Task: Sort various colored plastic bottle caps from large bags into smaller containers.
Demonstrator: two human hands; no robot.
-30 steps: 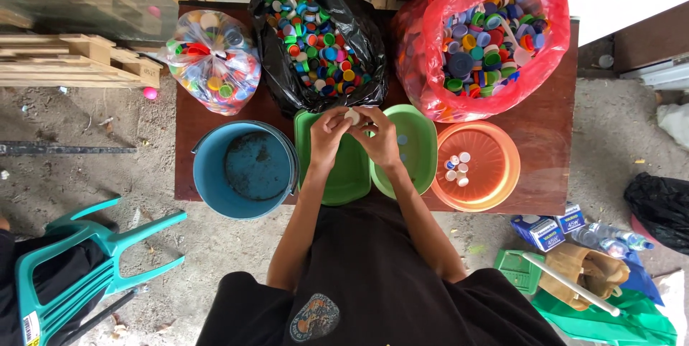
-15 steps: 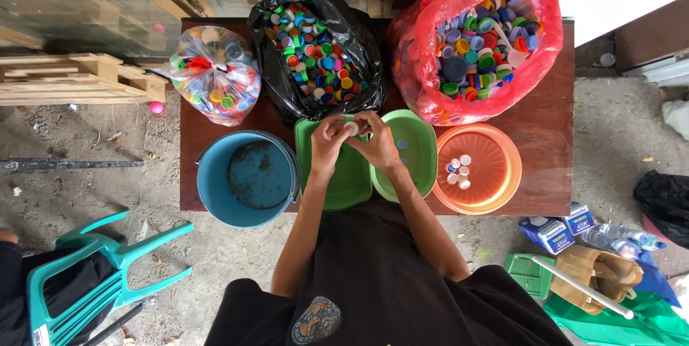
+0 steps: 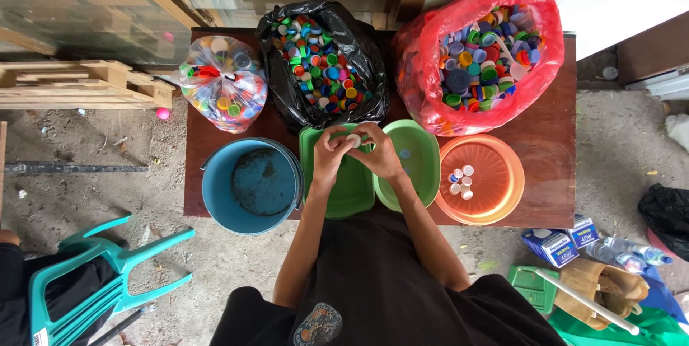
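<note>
Both hands meet over the green containers: left hand (image 3: 330, 153) and right hand (image 3: 379, 153) pinch one small white cap (image 3: 354, 141) between fingertips. Bags crowd the brown table's (image 3: 556, 138) far edge; bare wood lies right, beside the orange basin (image 3: 481, 179)

The single head camera looks straight down from above the person onto the table (image 3: 552, 138), at moderate distance, floor visible around it.

Left hand (image 3: 330, 153) and right hand (image 3: 379, 156) meet, fingers pinched together.
</note>
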